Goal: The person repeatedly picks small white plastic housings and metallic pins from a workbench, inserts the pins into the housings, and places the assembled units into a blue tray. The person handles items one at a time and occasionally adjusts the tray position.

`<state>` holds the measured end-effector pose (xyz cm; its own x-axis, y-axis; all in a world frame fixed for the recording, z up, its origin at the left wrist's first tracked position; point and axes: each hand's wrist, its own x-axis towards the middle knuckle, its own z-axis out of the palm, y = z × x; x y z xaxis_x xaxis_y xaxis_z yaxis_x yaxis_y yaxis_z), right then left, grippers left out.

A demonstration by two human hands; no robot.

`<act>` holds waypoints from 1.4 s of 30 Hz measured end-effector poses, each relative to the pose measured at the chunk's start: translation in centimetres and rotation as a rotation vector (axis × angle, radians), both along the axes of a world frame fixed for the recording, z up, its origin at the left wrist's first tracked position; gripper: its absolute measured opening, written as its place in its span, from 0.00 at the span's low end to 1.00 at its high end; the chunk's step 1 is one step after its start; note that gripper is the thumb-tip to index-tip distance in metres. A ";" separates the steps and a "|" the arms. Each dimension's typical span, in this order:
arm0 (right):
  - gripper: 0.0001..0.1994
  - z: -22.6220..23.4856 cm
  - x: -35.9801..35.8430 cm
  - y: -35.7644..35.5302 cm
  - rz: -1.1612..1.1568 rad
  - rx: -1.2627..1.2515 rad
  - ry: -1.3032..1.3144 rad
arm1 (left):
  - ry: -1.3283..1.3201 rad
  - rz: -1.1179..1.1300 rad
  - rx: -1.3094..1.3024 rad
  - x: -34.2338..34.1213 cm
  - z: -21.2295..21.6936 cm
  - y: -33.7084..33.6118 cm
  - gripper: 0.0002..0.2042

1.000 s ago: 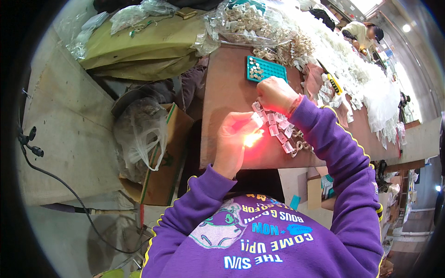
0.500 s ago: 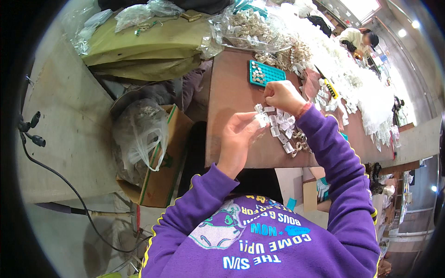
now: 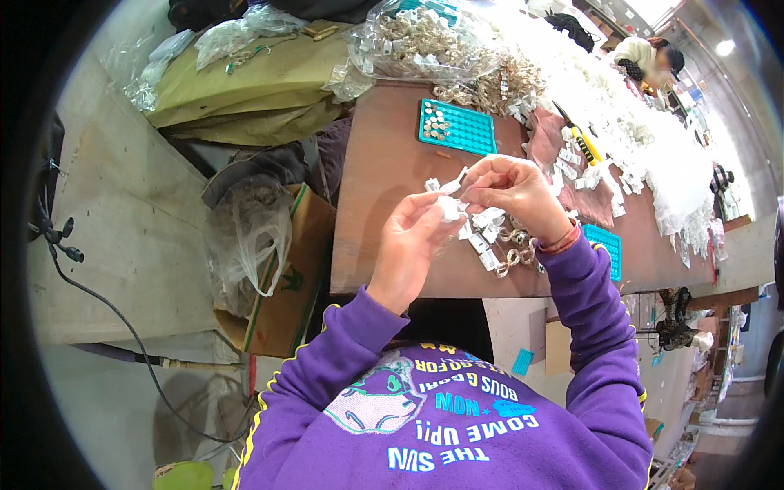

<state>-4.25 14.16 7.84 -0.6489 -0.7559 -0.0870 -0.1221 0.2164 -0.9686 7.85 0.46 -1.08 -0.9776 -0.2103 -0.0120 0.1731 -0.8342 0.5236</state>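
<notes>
Over the near part of the brown table, my left hand [image 3: 411,241] pinches a small white tag-like piece [image 3: 450,209] between thumb and fingers. My right hand [image 3: 518,194] meets it from the right, its thumb and fingertips pressed together at the piece's edge. Whatever those right fingertips hold is too small to make out. Below and around both hands lie several loose white tags [image 3: 488,260] and some beige coiled cord [image 3: 508,263]. Just beyond the hands sits a teal tray [image 3: 474,131] of small pockets, with several round metallic discs [image 3: 434,122] at its left end.
A yellow-and-black cutter [image 3: 585,145] rests on a pink cloth [image 3: 586,196] at right. White items heap along the far right, where another person [image 3: 645,61] works. A second teal tray [image 3: 604,249] lies by my right wrist. Left of the table [image 3: 367,175] stands a cardboard box [image 3: 282,310].
My right hand has come down from beside the teal tray, turned, and brought its fingertips to the white tag in my left hand. The left hand still holds its tag.
</notes>
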 end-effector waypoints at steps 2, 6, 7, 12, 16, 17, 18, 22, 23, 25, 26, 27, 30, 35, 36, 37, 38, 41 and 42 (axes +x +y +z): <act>0.05 -0.1 0.5 0.5 -0.031 0.015 0.098 | 0.003 -0.014 0.010 -0.5 -0.2 0.4 0.11; 0.03 -0.8 1.4 1.0 -0.107 -0.125 0.173 | 0.040 -0.083 -0.006 -0.9 -0.9 0.5 0.11; 0.03 -1.2 1.5 0.9 -0.128 -0.118 0.174 | 0.030 -0.097 -0.009 -0.9 -1.1 0.4 0.12; 0.04 -3.3 2.6 0.1 -0.150 -0.217 0.196 | 0.064 -0.102 -0.003 -0.7 -1.5 0.4 0.13; 0.04 -4.1 3.3 -0.1 -0.229 -0.179 0.286 | 0.056 -0.124 0.026 -0.6 -1.6 0.3 0.13; 0.04 -4.2 3.4 -0.1 -0.256 -0.160 0.311 | 0.058 -0.123 0.028 -0.6 -1.6 0.3 0.13; 0.04 -4.2 3.6 0.0 -0.258 -0.155 0.325 | 0.067 -0.122 0.028 -0.6 -1.7 0.3 0.13; 0.04 -4.1 4.2 0.0 -0.278 -0.119 0.385 | 0.060 -0.091 0.013 -0.6 -1.7 0.5 0.12; 0.04 -4.1 4.4 0.0 -0.282 -0.102 0.403 | 0.059 -0.091 0.004 -0.6 -1.7 0.5 0.12; 0.04 -4.2 4.5 0.0 -0.276 -0.118 0.433 | 0.069 -0.091 -0.014 -0.6 -1.6 0.5 0.12; 0.05 -4.2 4.6 0.0 -0.273 -0.118 0.447 | 0.058 -0.095 -0.024 -0.6 -1.5 0.5 0.12; 0.04 -4.2 4.8 0.1 -0.278 -0.115 0.313 | 0.054 -0.100 -0.031 -0.6 -1.5 0.4 0.12; 0.04 -4.2 4.8 0.5 -0.275 -0.102 0.076 | 0.031 -0.097 -0.058 -0.5 -1.3 0.3 0.12; 0.03 -4.1 4.3 1.1 -0.209 -0.101 0.220 | 0.008 -0.102 -0.033 -0.5 -1.0 0.2 0.11; 0.03 -4.2 4.2 1.1 -0.179 -0.107 0.265 | 0.014 -0.105 -0.039 -0.4 -0.9 0.2 0.11; 0.03 -4.3 4.2 1.1 -0.175 -0.114 0.293 | 0.021 -0.109 -0.044 -0.4 -0.9 0.2 0.11; 0.03 -4.4 4.1 1.0 -0.171 -0.121 0.324 | 0.007 -0.110 -0.034 -0.4 -0.9 0.2 0.11; 0.03 -4.9 4.2 0.7 -0.185 -0.108 0.505 | -0.025 -0.105 -0.014 -0.4 -1.0 0.3 0.10; 0.04 -4.9 4.4 0.6 -0.195 -0.098 0.580 | -0.030 -0.101 -0.015 -0.3 -1.1 0.4 0.10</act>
<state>0.12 14.75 2.91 -0.6964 -0.6055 0.3852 -0.6019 0.2006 -0.7730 7.52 0.83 -2.13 -0.9931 -0.1108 -0.0394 0.0721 -0.8386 0.5400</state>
